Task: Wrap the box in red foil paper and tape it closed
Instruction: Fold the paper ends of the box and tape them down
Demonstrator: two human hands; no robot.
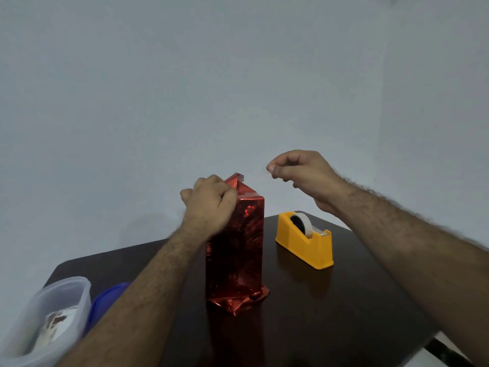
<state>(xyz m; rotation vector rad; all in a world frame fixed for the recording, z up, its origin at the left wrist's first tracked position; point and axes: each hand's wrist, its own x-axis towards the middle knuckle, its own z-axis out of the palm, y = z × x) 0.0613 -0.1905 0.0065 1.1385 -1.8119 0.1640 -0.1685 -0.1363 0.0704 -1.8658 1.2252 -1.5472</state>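
Two hands up at the top of the parcel. Left hand (pixel 210 205) curled against the upper left corner of the box (pixel 235 250), fingers pinching the folded red foil paper (pixel 238 182) there, pinning the flaps. Right hand (pixel 301 172) raised just beside and above that top, apart from it, thumb and forefinger pressed together as if pinching a short strip of tape; strip itself too faint to make out, so cannot tell for certain.

Box upright near the middle of the table (pixel 344 300), sides already sheathed in foil, bottom end crumpled outward against the wood, top end folded to a peak, not yet flat.

Likely step: closing the top end. Next move probably calls for bringing the right fingertips down onto the peak, laying tape across the fold while the left keeps the flaps from springing open. Slick, springy foil; firm pressing needed.

Yellow tape dispenser (pixel 304 241) just right of the box, roll seated, cutter end toward the camera. Clear plastic container (pixel 50 313) at the near left edge, blue lid (pixel 105 303) beside it. Dark brown tabletop, plain pale wall (pixel 238 75) behind.
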